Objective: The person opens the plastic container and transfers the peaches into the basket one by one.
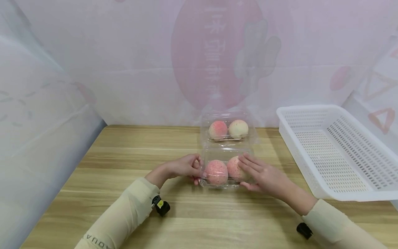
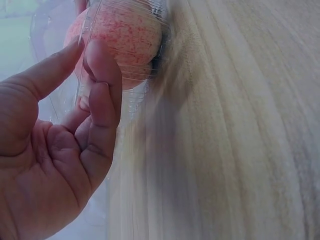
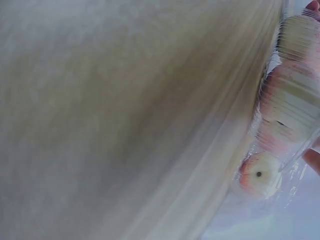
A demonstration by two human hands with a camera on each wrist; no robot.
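A clear plastic box (image 1: 228,153) with two pink peaches stands on the table in front of me. My left hand (image 1: 186,166) pinches its left rim between thumb and curled fingers; the left wrist view shows the left hand (image 2: 65,130) at the clear edge, close by a speckled peach (image 2: 125,40). With its fingers fairly straight, my right hand (image 1: 267,176) rests over the box's right side, partly covering the right peach (image 1: 234,169). The left peach (image 1: 216,172) shows through the plastic. In the right wrist view, only fingertips show beside the peaches (image 3: 290,100).
Behind it, against the back cloth, stands another clear box (image 1: 228,143) with a pink-and-cream peach (image 1: 218,130) and a paler peach (image 1: 238,129). A white perforated basket (image 1: 306,173) stands at the right. The wooden table (image 1: 130,152) extends to the left.
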